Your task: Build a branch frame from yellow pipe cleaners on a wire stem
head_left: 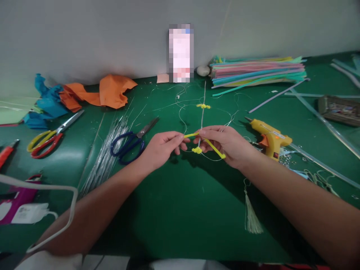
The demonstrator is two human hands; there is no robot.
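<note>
Between my hands stretches a yellow pipe cleaner (215, 147), one end pinched in my left hand (168, 144). The fingers of my right hand (222, 140) close on its middle, where it meets a thin pale stem (202, 119). From there the yellow strip bends down to the right. Two small twisted yellow pieces sit on the stem: an upper one (203, 106) above my hands and a lower one (197, 150) just below my fingers. Thin clear thread or wire loops loosely around. Part of the stem is hidden behind my right fingers.
Blue-handled scissors (128, 146) lie by thin wires (105, 153) at left, with red-yellow scissors (46, 142) farther out. A yellow glue gun (270, 137) and a tassel (251, 215) lie right. Behind are a pipe cleaner bundle (258, 72), orange paper (114, 92) and an upright phone (181, 54).
</note>
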